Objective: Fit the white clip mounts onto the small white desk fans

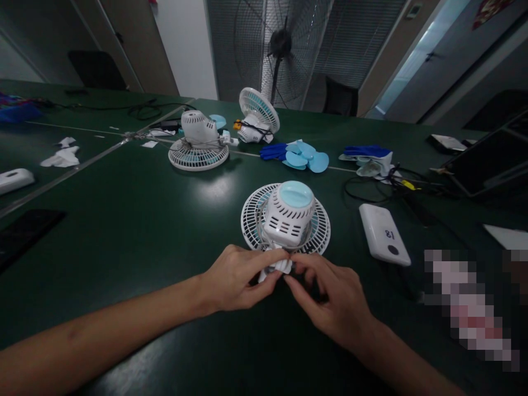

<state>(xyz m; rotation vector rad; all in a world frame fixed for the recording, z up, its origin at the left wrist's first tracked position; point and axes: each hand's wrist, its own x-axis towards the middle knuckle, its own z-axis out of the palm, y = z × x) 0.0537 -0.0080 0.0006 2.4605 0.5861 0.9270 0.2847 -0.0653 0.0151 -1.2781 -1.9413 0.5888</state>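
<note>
A small white fan [289, 214] lies face down on the dark green table, its grille flat and its motor housing with a light blue cap pointing up. At its near side is a small white part [282, 265], possibly the fan's clip base, mostly covered by fingers. My left hand [243, 278] pinches this part between thumb and forefinger. From the other side, my right hand [325, 291] is closed on its right end with the fingertips. The two hands' fingertips nearly meet there.
Behind are two more small fans, one face down [198, 140] and one tilted [258, 115], with light blue fan blades [307, 157] and blue-and-white gloves [369, 154]. A white power bank [384, 234] lies right; a black phone [28, 234] lies left.
</note>
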